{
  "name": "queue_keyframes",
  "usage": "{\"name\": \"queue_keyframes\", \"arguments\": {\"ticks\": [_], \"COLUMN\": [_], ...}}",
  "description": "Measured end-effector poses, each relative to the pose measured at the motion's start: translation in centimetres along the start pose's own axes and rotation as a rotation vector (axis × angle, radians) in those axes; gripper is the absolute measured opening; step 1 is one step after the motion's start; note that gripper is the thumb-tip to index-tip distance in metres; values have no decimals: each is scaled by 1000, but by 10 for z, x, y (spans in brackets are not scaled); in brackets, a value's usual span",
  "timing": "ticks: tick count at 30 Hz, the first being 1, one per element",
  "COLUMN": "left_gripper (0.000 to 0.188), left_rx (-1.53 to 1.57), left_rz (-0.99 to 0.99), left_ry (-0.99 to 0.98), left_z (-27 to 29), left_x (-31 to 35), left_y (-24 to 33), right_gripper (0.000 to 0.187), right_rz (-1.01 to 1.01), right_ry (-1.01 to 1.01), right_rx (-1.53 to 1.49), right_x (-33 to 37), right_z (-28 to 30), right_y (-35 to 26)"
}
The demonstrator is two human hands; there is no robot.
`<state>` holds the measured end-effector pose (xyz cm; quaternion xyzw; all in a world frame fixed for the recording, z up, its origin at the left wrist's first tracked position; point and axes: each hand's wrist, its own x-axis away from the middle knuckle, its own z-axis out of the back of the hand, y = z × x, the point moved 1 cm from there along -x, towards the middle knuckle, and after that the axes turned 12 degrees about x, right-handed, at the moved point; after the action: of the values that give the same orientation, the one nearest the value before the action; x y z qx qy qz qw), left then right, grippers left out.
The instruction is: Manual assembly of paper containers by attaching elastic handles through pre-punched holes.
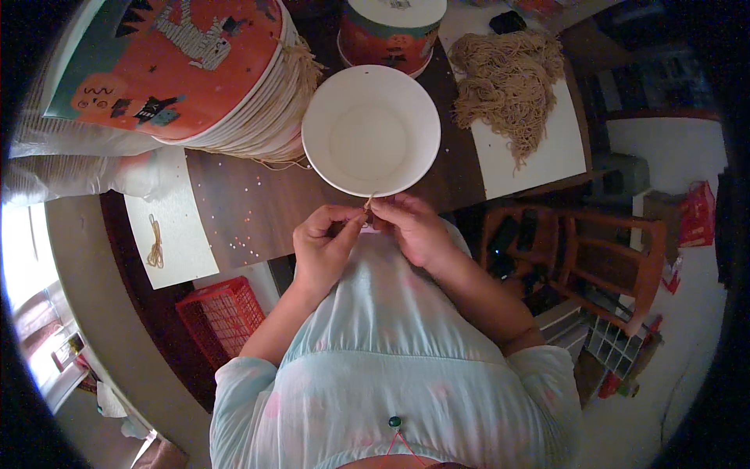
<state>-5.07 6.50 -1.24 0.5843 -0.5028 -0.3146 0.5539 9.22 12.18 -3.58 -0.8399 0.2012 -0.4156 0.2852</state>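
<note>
A white paper bucket [371, 168] stands with its open mouth toward me at the table's near edge. Just at its near rim, my right hand [414, 228] pinches a short piece of tan cord [371, 201] between thumb and fingertips. My left hand [324, 238] is closed in a pinch right beside it, its fingertips meeting the cord's lower part. How the cord passes through the rim is hidden by my fingers. Inside, the bucket holds nothing that I can see.
A leaning stack of printed orange buckets [211, 70] with cords fills the left. Another printed bucket [391, 43] stands behind. A heap of tan cords [512, 82] lies at right, a small cord bundle [155, 242] at left. Below are a red crate [223, 313] and wooden chair [609, 262].
</note>
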Motion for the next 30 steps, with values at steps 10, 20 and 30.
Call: {"name": "queue_keyframes", "arguments": {"ticks": [10,20,30], "left_gripper": [5,15,7], "left_rx": [-82,5,-230], "left_rz": [49,312,83], "left_ry": [0,-141,-459], "left_z": [-3,5,0], "left_x": [3,24,23], "left_y": [1,35,78], "right_gripper": [13,29,27], "right_rz": [363,875,1290], "right_ry": [425,546,104], "right_rx": [749,1462,1355], "right_x": [0,43,35], "right_z": [-1,-14,-30], "right_y": [2,-28,-28]}}
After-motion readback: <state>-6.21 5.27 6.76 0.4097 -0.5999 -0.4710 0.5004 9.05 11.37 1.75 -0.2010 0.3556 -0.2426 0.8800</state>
